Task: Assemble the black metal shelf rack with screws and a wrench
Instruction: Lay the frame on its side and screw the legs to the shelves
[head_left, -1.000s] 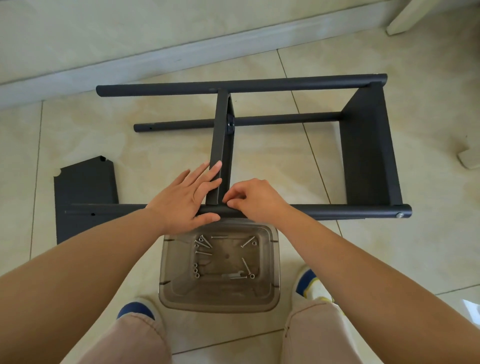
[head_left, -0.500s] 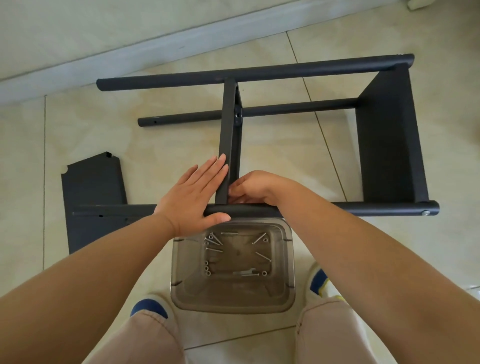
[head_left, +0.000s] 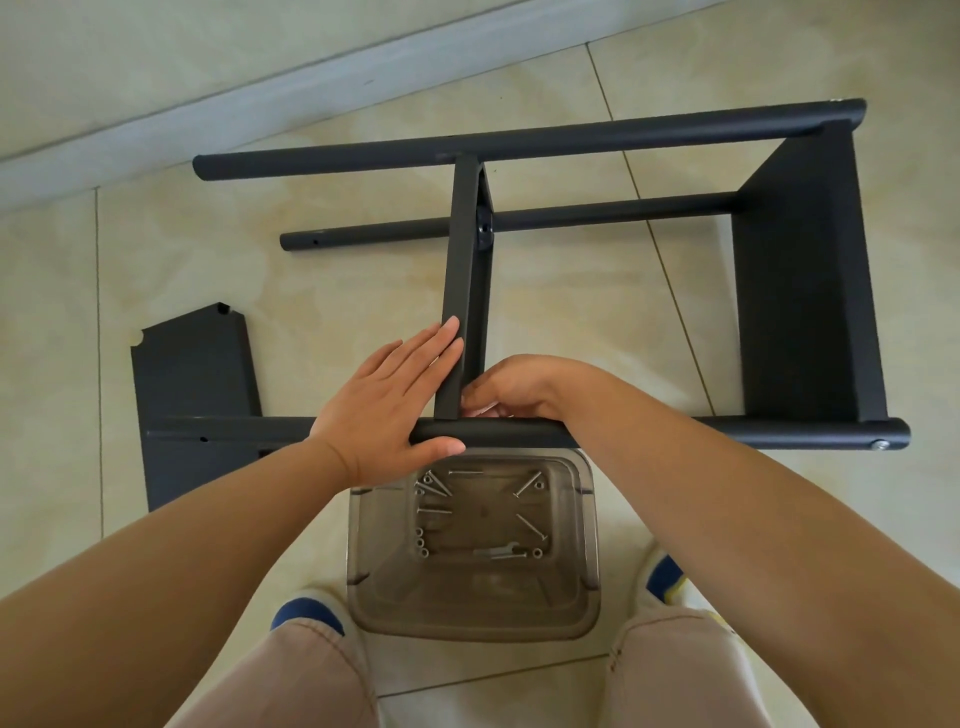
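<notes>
The right hand (head_left: 519, 387) has its fingertips tucked behind the middle shelf panel (head_left: 465, 291), so what they pinch cannot be told. Beside that panel, the near tube (head_left: 675, 431) covers the loose panel (head_left: 195, 374) in part.

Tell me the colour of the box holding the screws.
The box is see-through smoky grey-brown plastic, seen best in the head view, the only one.

Hand position: both forearms extended forward, hands meeting at centre.
Left hand (head_left: 387, 400) flat, fingers straight toward 1 o'clock, thumb spread toward 3 o'clock. Right hand (head_left: 514, 387) curled, fingertips toward 9 o'clock.
</notes>
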